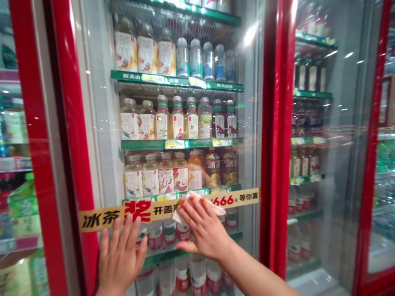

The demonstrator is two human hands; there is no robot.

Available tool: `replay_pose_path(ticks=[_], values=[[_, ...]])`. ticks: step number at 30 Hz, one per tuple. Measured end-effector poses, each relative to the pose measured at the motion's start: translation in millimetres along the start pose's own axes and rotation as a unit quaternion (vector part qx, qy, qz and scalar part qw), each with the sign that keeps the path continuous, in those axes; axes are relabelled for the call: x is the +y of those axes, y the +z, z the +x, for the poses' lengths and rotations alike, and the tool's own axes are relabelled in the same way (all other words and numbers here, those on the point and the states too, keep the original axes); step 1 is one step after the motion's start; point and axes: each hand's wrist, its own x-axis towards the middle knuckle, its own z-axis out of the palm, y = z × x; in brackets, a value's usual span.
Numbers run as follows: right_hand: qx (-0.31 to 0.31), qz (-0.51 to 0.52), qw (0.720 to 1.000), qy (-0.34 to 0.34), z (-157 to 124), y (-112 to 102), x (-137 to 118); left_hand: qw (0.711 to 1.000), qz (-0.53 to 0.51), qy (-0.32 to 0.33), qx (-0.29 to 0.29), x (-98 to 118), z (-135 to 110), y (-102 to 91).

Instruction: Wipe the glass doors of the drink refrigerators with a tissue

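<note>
My right hand (205,228) presses a white tissue (218,209) flat against the glass door (251,135) of a drinks fridge. The tissue lies over the middle of a beige strip (243,198) with black and red lettering, and part of it is hidden under my fingers. My left hand (120,255) is at the lower left of the door, fingers stretched out and spread, with nothing in it. Its fingertips overlap the strip's lower edge, just below the large red character.
Behind the glass, green-edged shelves (182,143) carry rows of bottled drinks (177,119). Red door frames (279,135) stand at both sides. Another fridge with bottles (304,162) is on the right, and packaged goods (23,209) are at the far left.
</note>
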Motion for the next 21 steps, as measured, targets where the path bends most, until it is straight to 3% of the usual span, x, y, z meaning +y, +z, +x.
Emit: replay_pose_path(ticks=[1,2,4,6,7,9,11,13,14,15,18,20,21], values=[[-0.015,-0.003,0.999,-0.041,-9,-1,3,1.000,-0.001,-0.002,-0.001,0,-1,0.4],[-0.019,-0.011,1.000,-0.022,-17,-2,12,1.000,0.000,-0.002,-0.001,0,-2,0.9],[0.009,-0.034,0.987,0.156,-27,-4,37,1.000,0.003,0.005,0.001,1,-2,2.3],[0.052,-0.045,0.936,0.344,-22,-2,46,1.000,0.003,0.007,0.009,3,-2,3.1],[0.061,-0.043,0.920,0.386,-15,0,38,1.000,0.003,0.004,0.012,4,-2,2.9],[0.051,-0.021,0.940,0.337,-1,8,5,1.000,0.000,-0.003,0.013,4,0,0.5],[0.021,0.013,0.988,0.153,5,15,-29,1.000,-0.005,-0.001,0.008,2,2,-3.6],[-0.002,0.021,0.999,0.046,-3,15,-37,1.000,-0.007,0.015,-0.004,-2,3,-7.5],[-0.004,0.013,0.998,0.063,-10,12,-29,1.000,-0.006,0.025,-0.009,-5,3,-8.8],[0.000,0.000,0.993,0.122,-18,9,-17,0.999,-0.003,0.034,-0.011,-7,2,-9.3],[0.042,-0.024,0.934,0.354,-21,4,14,0.999,0.013,0.049,-0.006,-12,-1,-8.1],[0.046,-0.011,0.918,0.393,-4,8,0,0.999,0.022,0.048,-0.006,-14,-2,-7.4],[0.037,0.003,0.932,0.360,7,12,-17,0.999,0.023,0.046,-0.009,-14,-3,-7.7]])
